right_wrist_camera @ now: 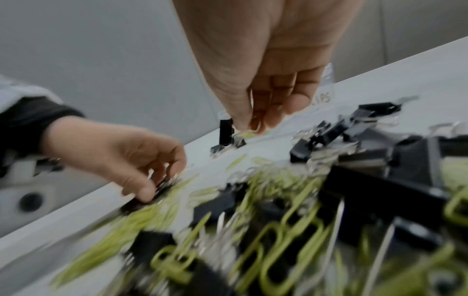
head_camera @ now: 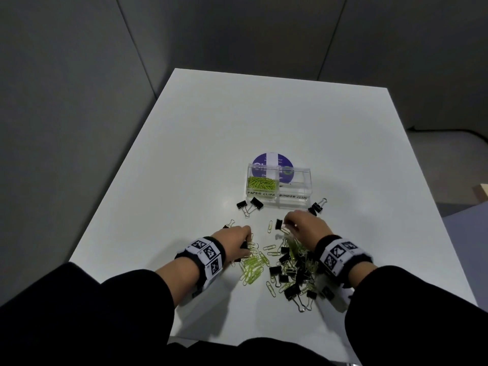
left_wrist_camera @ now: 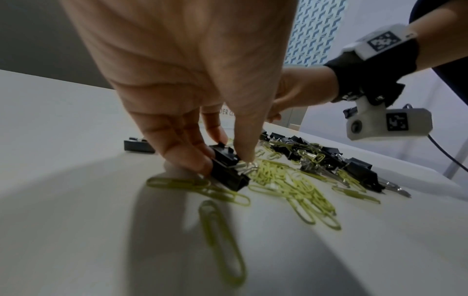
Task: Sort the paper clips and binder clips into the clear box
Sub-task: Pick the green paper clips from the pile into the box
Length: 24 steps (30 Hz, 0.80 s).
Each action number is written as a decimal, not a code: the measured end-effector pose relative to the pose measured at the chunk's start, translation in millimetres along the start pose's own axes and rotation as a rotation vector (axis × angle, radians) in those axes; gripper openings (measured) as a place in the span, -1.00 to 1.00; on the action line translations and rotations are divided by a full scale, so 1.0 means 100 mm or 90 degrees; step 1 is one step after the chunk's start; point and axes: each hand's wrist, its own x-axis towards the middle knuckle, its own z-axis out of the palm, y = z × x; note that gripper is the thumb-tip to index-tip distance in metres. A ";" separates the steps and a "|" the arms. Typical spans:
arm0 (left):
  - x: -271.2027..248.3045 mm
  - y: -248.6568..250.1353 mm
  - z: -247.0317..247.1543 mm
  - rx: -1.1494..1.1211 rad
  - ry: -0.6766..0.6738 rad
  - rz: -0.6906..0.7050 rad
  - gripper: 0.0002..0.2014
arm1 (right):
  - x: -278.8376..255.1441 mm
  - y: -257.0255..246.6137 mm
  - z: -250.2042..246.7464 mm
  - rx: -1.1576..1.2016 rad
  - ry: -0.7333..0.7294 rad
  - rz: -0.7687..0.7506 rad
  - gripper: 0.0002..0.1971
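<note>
Paper-clip side of clear box (head_camera: pixel 280 192) partly filled; binder side looks empty. Our left hand (left_wrist_camera: pixel 192 84) and right hand (right_wrist_camera: pixel 266 66) each pinch black binder clip; mixed pile (head_camera: pixel 287 268) at 6 o'clock remains.

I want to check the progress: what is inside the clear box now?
The clear box holds green paper clips in its left compartment, marked PAPER CLIPS. The right one, marked BINDER CLIPS, looks nearly empty; reflections hide its floor.

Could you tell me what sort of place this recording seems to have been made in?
Probably an office or lab cubicle: grey partition panels enclose a plain white table holding only stationery and a clear box hand-labelled for clips.
</note>
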 end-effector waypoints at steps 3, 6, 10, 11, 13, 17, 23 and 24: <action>0.01 0.01 0.00 0.022 0.012 0.014 -0.71 | 0.10 0.14 -0.10 0.033 0.044 0.103 -0.79; 0.00 0.01 -0.05 0.014 0.039 0.031 -0.74 | 0.16 0.26 -0.12 0.036 0.040 0.180 -0.77; 0.07 -0.10 -0.25 -0.031 0.106 -0.003 -0.73 | 0.12 0.26 -0.05 0.024 0.059 0.150 -0.72; 0.09 -0.14 -0.31 -0.040 0.123 -0.018 -0.73 | 0.09 0.22 -0.03 0.011 0.046 0.119 -0.73; 0.16 -0.20 -0.42 -0.041 0.153 -0.048 -0.74 | 0.01 0.13 -0.01 -0.027 -0.016 0.060 -0.72; 0.27 -0.29 -0.51 -0.045 0.154 -0.099 -0.64 | -0.11 -0.05 0.08 -0.137 -0.100 -0.035 -0.68; 0.21 -0.32 -0.39 -0.038 0.065 -0.139 -0.49 | -0.25 -0.13 0.22 -0.169 -0.120 -0.035 -0.67; 0.19 -0.31 -0.36 -0.027 0.045 -0.144 -0.50 | -0.26 -0.13 0.23 -0.163 -0.115 -0.037 -0.68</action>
